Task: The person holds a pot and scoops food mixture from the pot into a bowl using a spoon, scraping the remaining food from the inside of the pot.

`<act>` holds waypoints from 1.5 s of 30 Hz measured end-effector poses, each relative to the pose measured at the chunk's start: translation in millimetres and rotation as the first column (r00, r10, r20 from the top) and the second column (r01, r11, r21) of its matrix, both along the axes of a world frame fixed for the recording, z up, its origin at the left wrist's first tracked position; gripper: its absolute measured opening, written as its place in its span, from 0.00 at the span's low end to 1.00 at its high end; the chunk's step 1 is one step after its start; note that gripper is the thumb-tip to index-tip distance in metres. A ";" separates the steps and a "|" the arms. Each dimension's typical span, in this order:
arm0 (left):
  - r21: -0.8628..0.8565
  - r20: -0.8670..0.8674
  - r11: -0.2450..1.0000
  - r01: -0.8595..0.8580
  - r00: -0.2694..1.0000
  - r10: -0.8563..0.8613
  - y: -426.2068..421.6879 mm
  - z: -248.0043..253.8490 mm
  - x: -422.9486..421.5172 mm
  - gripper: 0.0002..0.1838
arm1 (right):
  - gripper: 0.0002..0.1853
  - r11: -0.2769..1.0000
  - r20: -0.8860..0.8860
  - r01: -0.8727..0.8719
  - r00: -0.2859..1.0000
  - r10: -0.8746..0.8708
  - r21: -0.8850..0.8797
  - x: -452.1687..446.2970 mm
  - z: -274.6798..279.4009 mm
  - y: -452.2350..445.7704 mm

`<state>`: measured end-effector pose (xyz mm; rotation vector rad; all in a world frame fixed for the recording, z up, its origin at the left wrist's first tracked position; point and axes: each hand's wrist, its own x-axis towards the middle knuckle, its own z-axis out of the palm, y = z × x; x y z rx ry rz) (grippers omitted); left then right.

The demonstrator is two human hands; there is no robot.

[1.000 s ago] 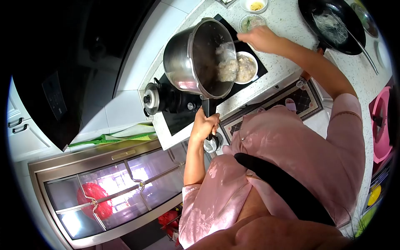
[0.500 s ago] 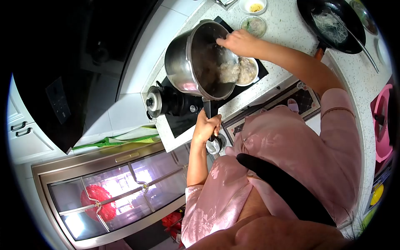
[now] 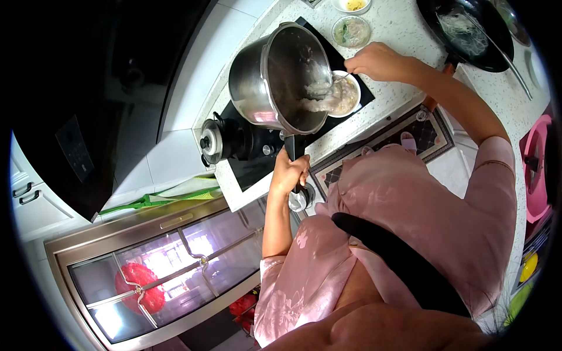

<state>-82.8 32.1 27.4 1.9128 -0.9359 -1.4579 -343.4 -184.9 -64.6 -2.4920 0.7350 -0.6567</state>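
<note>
My left hand (image 3: 289, 172) is closed round the black handle of a large steel pot (image 3: 250, 82), which is tilted on its side over the cooktop. Thick, pale porridge (image 3: 317, 105) lies at the pot's lower lip and runs into a white bowl (image 3: 355, 109) beside it. My right hand (image 3: 374, 61) is closed on the thin handle of a metal spoon (image 3: 345, 76) just above the bowl. The spoon's head is hard to make out among the food. The bowl looks nearly full of porridge with small lumps.
A black lidded pot (image 3: 218, 142) stands at the left on the black cooktop (image 3: 249, 174). Behind are a glass bowl of food (image 3: 351, 31) and a small white bowl (image 3: 353, 4). A wok (image 3: 433, 14) with noodles and a utensil sits at the upper right.
My right hand has drawn back from the pot's mouth to the right, over the bowl. Porridge now stretches from the pot's lip into the bowl. My left hand keeps its hold.
</note>
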 end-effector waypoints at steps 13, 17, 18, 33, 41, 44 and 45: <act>-0.032 0.007 0.999 -0.015 1.000 0.016 -3.0 3.0 -2.4 0.06 | 0.10 0.950 0.303 0.305 0.914 -0.270 -0.073 79.5 1.5 102.3; -0.020 0.026 1.000 -0.007 1.000 0.008 2.3 1.1 4.1 0.05 | 0.09 0.909 0.095 0.418 0.905 -0.416 -0.002 79.0 -3.6 110.0; -0.022 0.023 1.000 -0.012 1.000 0.012 3.2 0.7 5.3 0.05 | 0.09 0.910 0.094 0.414 0.907 -0.412 -0.004 71.3 -10.5 111.4; -0.025 -0.055 0.998 -0.053 0.997 0.052 7.0 4.7 14.7 0.03 | 0.07 0.942 0.410 0.322 0.850 -0.332 0.095 50.7 -12.3 131.3; -0.028 -0.098 0.997 -0.065 0.993 0.062 7.2 1.8 20.1 0.03 | 0.06 0.886 0.249 0.461 0.853 -0.459 0.055 24.5 -49.7 119.5; -0.057 -0.142 0.997 -0.059 0.989 0.050 8.3 -2.9 26.3 0.03 | 0.06 0.842 0.169 0.524 0.825 -0.539 0.126 18.0 -40.6 123.7; -0.059 -0.145 0.997 -0.054 0.988 0.045 7.9 -2.0 25.8 0.03 | 0.06 0.832 0.190 0.528 0.811 -0.553 0.168 16.3 -35.6 126.1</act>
